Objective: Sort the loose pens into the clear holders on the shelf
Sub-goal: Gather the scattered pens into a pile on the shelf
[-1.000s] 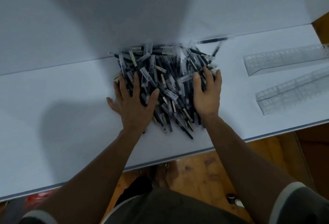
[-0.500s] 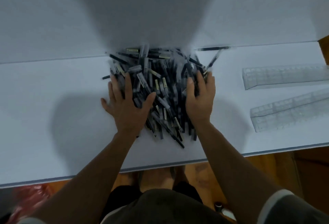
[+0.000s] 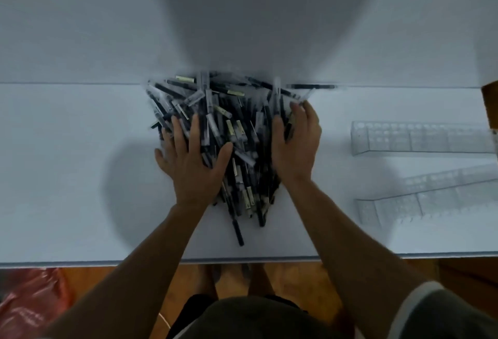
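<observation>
White tabletop [image 3: 67, 177], side edges cut off. Heap of dark loose pens [image 3: 229, 123] at centre, blurred. 2 holders at right, frame-cut, contents unreadable: far clear plastic holder [image 3: 420, 138], near clear plastic holder [image 3: 431, 196]. Left hand [image 3: 191, 169] flat, fingers spread on heap. Right hand [image 3: 296, 144] straight-fingered, pressing heap's right side.

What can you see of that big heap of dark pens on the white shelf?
The heap of dark pens is a loose, criss-crossed mound of slim black barrels, many with clear caps and pale labels. It lies on the white shelf against the back wall, narrowing toward the front edge. The left hand lies flat on its left side, the right hand presses its right side.
</observation>
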